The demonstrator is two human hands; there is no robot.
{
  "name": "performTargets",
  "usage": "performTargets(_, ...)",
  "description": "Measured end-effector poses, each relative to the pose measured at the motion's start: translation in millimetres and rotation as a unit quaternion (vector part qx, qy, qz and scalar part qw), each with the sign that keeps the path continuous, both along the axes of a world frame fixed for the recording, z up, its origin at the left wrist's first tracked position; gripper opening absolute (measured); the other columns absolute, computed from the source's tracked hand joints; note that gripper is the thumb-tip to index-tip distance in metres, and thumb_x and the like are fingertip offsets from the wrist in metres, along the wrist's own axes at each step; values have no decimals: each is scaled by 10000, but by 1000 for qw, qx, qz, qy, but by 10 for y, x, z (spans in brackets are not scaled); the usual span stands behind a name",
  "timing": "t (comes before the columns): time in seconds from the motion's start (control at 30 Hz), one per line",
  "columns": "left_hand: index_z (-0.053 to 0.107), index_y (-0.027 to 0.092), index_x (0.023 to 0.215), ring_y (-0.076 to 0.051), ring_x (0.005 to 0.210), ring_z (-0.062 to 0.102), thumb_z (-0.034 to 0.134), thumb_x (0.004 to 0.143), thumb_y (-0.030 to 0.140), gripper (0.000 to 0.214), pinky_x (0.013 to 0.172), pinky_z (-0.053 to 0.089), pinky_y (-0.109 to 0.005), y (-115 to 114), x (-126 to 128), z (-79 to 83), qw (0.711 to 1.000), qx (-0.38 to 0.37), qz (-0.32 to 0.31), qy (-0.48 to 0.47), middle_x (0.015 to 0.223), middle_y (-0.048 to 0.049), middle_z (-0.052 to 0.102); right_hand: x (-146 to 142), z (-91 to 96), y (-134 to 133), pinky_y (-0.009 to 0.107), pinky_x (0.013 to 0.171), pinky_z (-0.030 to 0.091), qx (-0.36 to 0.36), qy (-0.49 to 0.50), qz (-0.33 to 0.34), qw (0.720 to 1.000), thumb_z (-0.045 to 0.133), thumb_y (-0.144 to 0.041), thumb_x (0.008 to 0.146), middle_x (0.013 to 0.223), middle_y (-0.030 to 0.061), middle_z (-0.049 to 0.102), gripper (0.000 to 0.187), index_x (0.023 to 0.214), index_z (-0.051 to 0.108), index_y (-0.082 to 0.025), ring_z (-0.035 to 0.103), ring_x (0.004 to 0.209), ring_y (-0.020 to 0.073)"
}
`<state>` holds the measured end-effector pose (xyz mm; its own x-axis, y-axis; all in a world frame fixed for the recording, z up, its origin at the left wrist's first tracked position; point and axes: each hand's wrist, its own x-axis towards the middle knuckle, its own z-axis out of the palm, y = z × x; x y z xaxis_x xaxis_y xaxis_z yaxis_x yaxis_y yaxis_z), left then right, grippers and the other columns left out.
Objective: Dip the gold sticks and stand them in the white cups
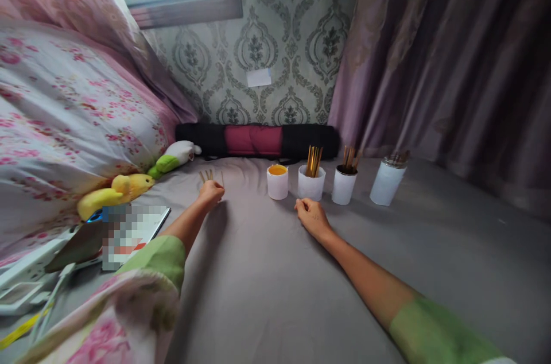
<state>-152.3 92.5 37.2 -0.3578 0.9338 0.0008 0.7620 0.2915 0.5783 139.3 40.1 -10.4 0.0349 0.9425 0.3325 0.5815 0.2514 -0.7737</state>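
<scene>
My left hand [210, 194] is closed in a fist round a few thin wooden sticks [208, 175], which stand up out of it on the grey sheet [267, 283]. My right hand [310, 216] rests on the sheet with fingers curled, just in front of a row of white cups. Nothing shows in it. The nearest cup [311, 182] holds several yellow-brown sticks. Left of it stands a cup with a yellow top [278, 181]. To the right are a cup with brown sticks [344, 183] and a taller white jar [387, 181].
A black and red bolster [258, 140] lies along the patterned wall. A floral pillow [64, 123], yellow and green plush toys [116, 189] and a tablet with cables [129, 229] sit at the left. Curtains hang on the right.
</scene>
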Motion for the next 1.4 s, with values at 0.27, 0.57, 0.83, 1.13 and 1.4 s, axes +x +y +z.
performTargets(0.27, 655, 96, 783, -209, 636, 607, 546, 630, 172, 202, 584, 441, -262, 31, -178, 50, 998, -1, 15, 55, 613, -109, 632, -5, -8, 7, 207, 453, 306, -8, -2, -2, 1000, 355, -389, 788, 515, 14, 543, 375, 678, 611, -138, 452, 456, 106)
performTargets(0.57, 662, 112, 756, -257, 823, 596, 575, 628, 209, 183, 670, 432, -273, 60, -160, 2, 994, -11, -12, 104, 800, -147, 649, -4, -20, 17, 204, 448, 311, 0, 0, -1, 1000, 350, -387, 787, 526, 18, 550, 375, 676, 610, -142, 458, 460, 105)
performTargets(0.83, 666, 122, 793, -258, 865, 586, 565, 639, 228, 212, 684, 430, -271, 126, -165, -64, 989, -19, -27, 141, 848, -155, 651, -12, 3, -1, 201, 460, 314, -4, -4, -4, 1000, 347, -378, 795, 515, 15, 548, 370, 669, 607, -147, 469, 471, 106)
performTargets(1.13, 663, 134, 768, -247, 859, 589, 548, 636, 224, 197, 669, 423, -252, 164, -157, -81, 986, -23, -32, 163, 823, -133, 656, -11, -10, 3, 197, 458, 308, -5, -2, -2, 1000, 352, -385, 796, 544, 23, 568, 376, 672, 613, -145, 480, 489, 108)
performTargets(1.4, 667, 124, 783, -274, 849, 590, 528, 621, 213, 232, 674, 426, -266, 146, -136, -92, 985, -32, -34, 166, 814, -140, 651, -12, 12, -12, 202, 471, 305, -9, -8, -7, 1000, 357, -375, 796, 547, 17, 564, 364, 660, 611, -152, 472, 494, 106)
